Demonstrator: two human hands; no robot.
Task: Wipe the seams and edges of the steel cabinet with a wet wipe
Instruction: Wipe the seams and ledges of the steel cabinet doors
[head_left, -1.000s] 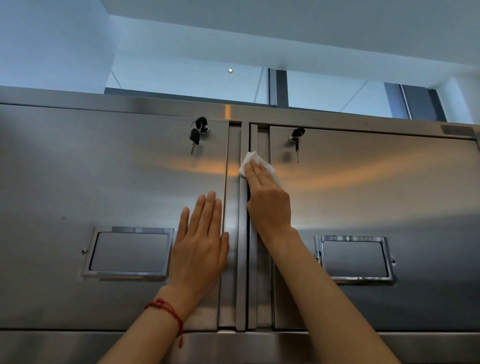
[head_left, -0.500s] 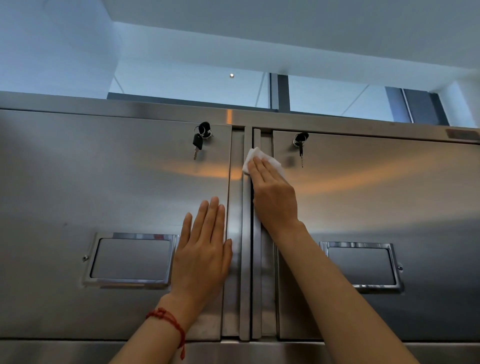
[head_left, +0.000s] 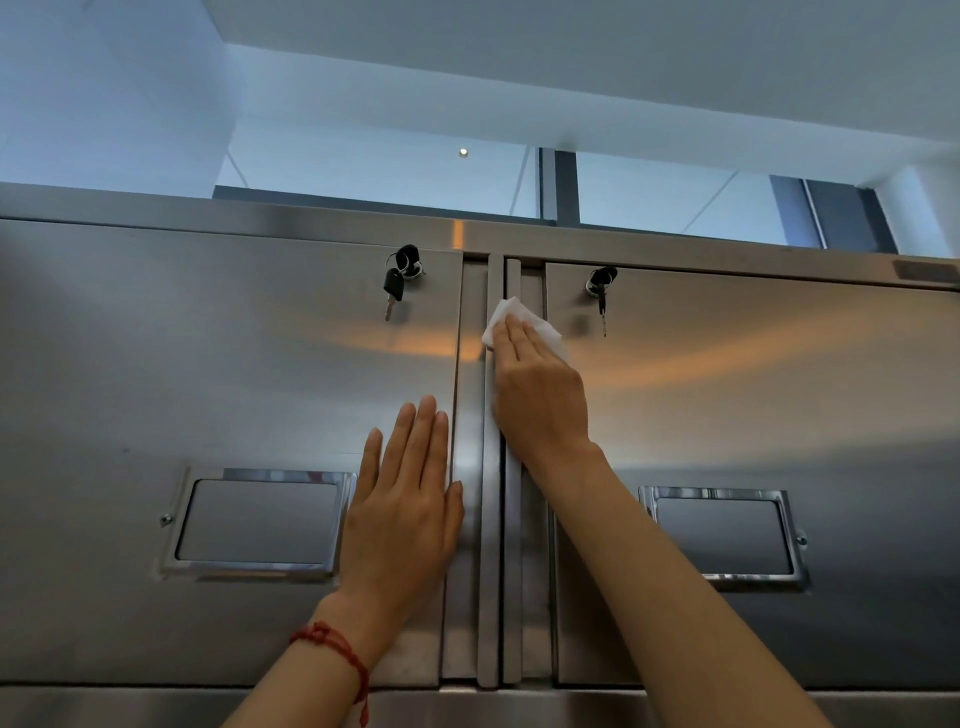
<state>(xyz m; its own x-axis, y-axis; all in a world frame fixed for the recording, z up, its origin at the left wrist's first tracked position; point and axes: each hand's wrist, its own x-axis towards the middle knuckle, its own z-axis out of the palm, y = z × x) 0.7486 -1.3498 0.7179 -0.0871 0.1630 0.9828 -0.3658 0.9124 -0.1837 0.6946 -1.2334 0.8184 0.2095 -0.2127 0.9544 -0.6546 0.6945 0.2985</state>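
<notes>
Hands: two, fingers straight, right hand (head_left: 537, 395) pressing one wet wipe (head_left: 519, 319), left hand (head_left: 402, 514) flat on steel cabinet (head_left: 208, 364).

head view | tilted upward | close to steel cabinet (head_left: 208, 364) | perhaps arm's reach

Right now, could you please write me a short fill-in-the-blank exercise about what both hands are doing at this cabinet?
1. The right hand presses a white ____ against the seam between the doors.
2. The left hand lies flat on the ____ door.
3. The left wrist wears a ____ string bracelet.
4. Keys hang from the lock of ____ doors.

Missing words: wipe; left; red; both
</notes>
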